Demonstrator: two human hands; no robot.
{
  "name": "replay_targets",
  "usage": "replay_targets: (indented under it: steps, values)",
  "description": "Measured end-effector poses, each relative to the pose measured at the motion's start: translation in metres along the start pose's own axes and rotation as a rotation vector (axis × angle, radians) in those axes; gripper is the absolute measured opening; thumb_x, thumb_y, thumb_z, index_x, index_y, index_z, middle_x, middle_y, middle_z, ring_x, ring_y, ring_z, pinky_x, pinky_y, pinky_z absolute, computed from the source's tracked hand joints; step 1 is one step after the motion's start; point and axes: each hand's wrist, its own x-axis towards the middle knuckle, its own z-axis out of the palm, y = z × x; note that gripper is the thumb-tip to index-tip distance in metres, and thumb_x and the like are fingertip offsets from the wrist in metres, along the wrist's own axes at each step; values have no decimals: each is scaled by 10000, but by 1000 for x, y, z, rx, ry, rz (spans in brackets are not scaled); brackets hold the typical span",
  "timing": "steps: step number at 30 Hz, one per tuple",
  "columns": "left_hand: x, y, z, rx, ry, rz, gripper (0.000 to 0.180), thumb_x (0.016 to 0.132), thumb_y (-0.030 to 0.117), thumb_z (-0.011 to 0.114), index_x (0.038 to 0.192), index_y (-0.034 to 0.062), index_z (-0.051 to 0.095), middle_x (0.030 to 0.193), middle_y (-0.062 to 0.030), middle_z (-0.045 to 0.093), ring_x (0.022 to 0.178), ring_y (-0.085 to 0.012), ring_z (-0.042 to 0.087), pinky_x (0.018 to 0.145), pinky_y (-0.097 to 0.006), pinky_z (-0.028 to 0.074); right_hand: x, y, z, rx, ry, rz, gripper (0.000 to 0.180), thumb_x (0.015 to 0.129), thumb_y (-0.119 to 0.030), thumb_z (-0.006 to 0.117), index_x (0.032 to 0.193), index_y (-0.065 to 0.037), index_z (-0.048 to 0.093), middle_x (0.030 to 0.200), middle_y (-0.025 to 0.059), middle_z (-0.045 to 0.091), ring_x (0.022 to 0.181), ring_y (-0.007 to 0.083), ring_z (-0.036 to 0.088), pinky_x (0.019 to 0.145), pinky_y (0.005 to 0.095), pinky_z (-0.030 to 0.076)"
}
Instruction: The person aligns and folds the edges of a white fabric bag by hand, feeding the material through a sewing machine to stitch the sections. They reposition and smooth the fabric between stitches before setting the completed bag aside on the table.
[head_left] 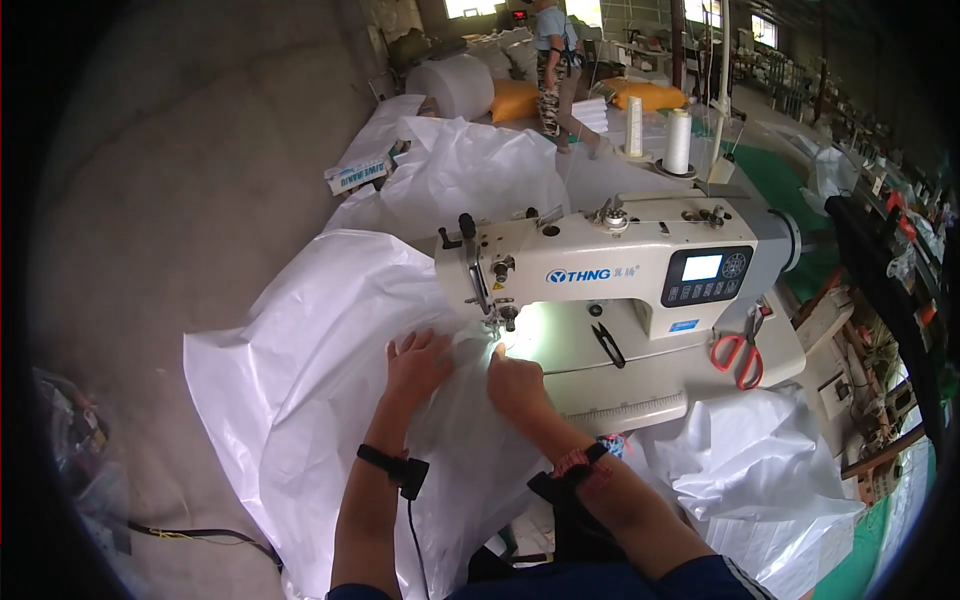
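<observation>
A large glossy white sheet [310, 330] drapes over the left side of the sewing machine [600, 260] and falls toward the floor. On this sheet my left hand [417, 365] lies flat with its fingers spread, left of the lit needle area. My right hand [518, 388] is close in front of the presser foot [508, 318], index finger stretched toward it and the other fingers curled. What those curled fingers hold, if anything, is hidden. Bright light from the machine washes out the spot at the needle.
Black thread snips [607, 345] and red-handled scissors [738, 355] lie on the machine bed. More white sheeting [750, 480] is heaped at the right. Thread cones [678, 142] stand behind the machine. Farther back, a person [558, 70] stands near white rolls and orange sacks.
</observation>
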Motion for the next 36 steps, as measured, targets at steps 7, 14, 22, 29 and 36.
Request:
replay_targets:
  steps: [7, 14, 22, 29, 36]
  values:
    - [-58, -2, -18, 157, -59, -93, 540, 799, 277, 592, 1303, 117, 483, 1376, -118, 444, 1297, -336, 376, 1055, -518, 278, -3, 10, -13, 262, -18, 134, 298, 833, -129, 456, 1074, 12, 562, 687, 140, 648, 663, 307, 656, 612, 423, 515]
    - [-131, -10, -16, 58, 348, -45, 501, 810, 155, 602, 1273, 13, 474, 1341, -216, 437, 1265, -388, 389, 1068, -471, 297, -97, 38, -43, 689, -245, 314, 317, 794, -288, 559, 937, -9, 602, 831, 185, 654, 837, 353, 635, 754, 417, 489]
    - [-170, -9, 44, -169, 465, -69, 497, 865, 220, 568, 1286, -13, 446, 1318, -226, 434, 1247, -427, 369, 1027, -443, 349, -177, 31, -35, 782, -540, 276, 319, 815, -268, 610, 962, 15, 619, 810, 124, 641, 777, 231, 621, 745, 341, 480]
    - [-119, -75, 25, -257, 161, -87, 403, 876, 298, 556, 1206, 67, 541, 1219, -217, 532, 1147, -384, 475, 963, -425, 391, -181, 4, -14, 1772, -802, 425, 323, 892, -167, 539, 1121, 60, 568, 1014, 93, 634, 985, 178, 591, 911, 327, 458]
    - [-73, -108, 4, -510, 205, 14, 363, 888, 329, 559, 1158, 90, 593, 1176, -144, 594, 1081, -338, 544, 917, -414, 433, -192, -44, 14, 1805, -866, 647, 329, 964, -237, 454, 1022, 79, 527, 875, 98, 577, 631, 192, 603, 818, 325, 512]
